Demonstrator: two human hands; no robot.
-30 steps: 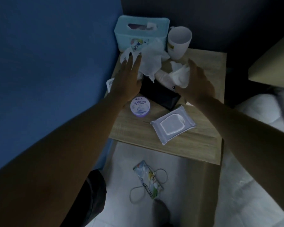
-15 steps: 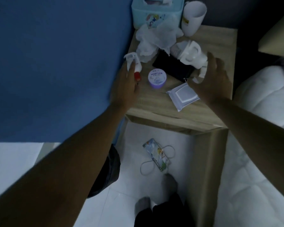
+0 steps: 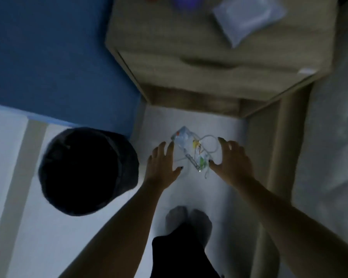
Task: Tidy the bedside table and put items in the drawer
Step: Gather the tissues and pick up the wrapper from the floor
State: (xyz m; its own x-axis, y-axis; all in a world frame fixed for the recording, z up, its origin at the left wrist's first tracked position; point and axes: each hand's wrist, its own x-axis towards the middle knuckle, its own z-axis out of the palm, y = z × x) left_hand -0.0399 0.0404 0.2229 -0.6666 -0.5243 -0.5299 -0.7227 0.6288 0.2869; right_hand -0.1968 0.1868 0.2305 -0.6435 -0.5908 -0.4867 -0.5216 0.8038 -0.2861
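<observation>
On the floor at 6 o'clock of the bench (image 3: 219, 47) | left hand (image 3: 162, 165), right hand (image 3: 234, 163) spread, empty — flank face mask (image 3: 190, 152) | pinch its body, not loops.

A dim bedroom in a home: a wooden bedside table (image 3: 199, 63) with a drawer (image 3: 209, 75) stands in the corner against a blue wall (image 3: 48, 47), white bedding (image 3: 333, 137) alongside, pale tiled floor (image 3: 48, 237), a dark bin (image 3: 86, 171) nearby.
</observation>
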